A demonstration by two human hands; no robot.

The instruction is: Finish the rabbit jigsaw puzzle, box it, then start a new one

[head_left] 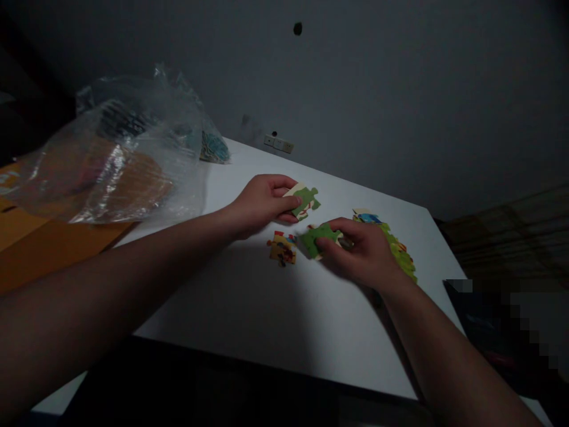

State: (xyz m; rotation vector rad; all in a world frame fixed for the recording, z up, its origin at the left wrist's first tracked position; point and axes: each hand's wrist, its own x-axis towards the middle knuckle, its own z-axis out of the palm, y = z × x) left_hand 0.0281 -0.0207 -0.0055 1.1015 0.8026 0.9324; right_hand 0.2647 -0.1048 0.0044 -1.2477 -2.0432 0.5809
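Observation:
Between the thumb and fingers of my left hand (pixel 267 201) is a green and cream puzzle piece (pixel 306 199), raised above the white table (pixel 249 308). My right hand (pixel 362 252) pinches another green puzzle piece (pixel 315 242), tilted, just below and right of the first; the two pieces are apart. An orange puzzle piece (pixel 283 249) with a brown figure lies on the table, left of my right hand. Behind my right hand, several green and yellow puzzle pieces (pixel 402 255) lie in a group, partly hidden by the hand.
A clear plastic bag (pixel 178 178) sits at the table's left over an orange-brown surface (pixel 57 237). Beside it lies a small bag with a bluish thing (pixel 214 147). A wall with sockets (pixel 278 143) rises behind the table. Dark items (pixel 480 320) are at the right.

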